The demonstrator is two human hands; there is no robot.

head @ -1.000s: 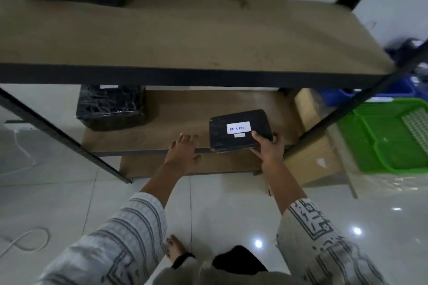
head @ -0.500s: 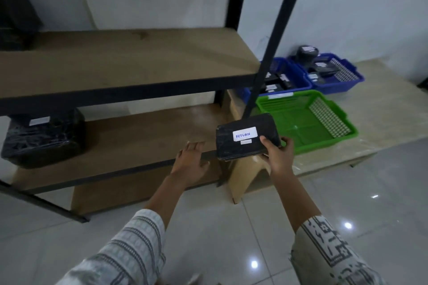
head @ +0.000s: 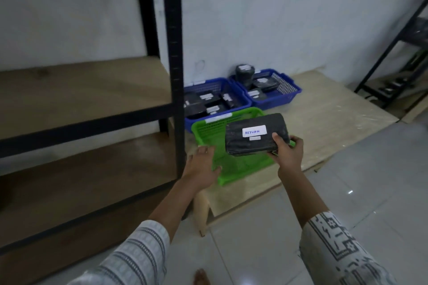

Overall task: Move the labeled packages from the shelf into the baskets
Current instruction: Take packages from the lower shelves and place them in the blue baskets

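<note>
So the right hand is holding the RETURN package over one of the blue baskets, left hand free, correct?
Not quite. The head view shows the right hand holding the RETURN package over the green basket, not a blue one. The two blue baskets sit further back by the wall and already hold packages. The left hand is free, as you said.

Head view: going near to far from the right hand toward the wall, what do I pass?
Right hand → RETURN package it holds → green basket → blue baskets with packages, against the wall.
</note>
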